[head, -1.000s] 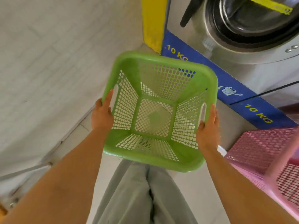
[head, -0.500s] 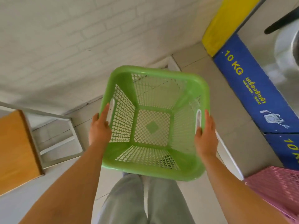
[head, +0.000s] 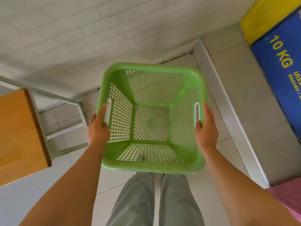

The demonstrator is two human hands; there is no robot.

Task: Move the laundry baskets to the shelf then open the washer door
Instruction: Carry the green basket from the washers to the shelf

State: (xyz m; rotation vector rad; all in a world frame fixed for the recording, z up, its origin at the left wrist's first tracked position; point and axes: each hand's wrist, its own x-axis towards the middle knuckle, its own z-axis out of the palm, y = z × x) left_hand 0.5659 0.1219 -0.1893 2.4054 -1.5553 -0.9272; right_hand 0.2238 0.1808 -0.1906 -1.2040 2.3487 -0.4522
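An empty green mesh laundry basket (head: 151, 165) hangs in the air in front of me, above the tiled floor. My left hand (head: 97, 129) grips its left handle slot and my right hand (head: 206, 129) grips the right one. A wooden shelf board (head: 19, 134) on a grey metal frame stands at the left. A corner of a pink laundry basket (head: 286, 191) shows at the lower right. Only the blue "10 KG" panel of the washer (head: 281, 66) is visible at the right edge; its door is out of frame.
A white brick wall (head: 81, 38) runs across the top. A raised tiled step (head: 231, 101) lies under the washer at the right. My legs in grey trousers (head: 151, 201) stand below the basket on the light floor tiles.
The view has swung left, away from the washer door and pink basket, and the wooden shelf has come into view at the left. Both hands have kept hold of the green basket.
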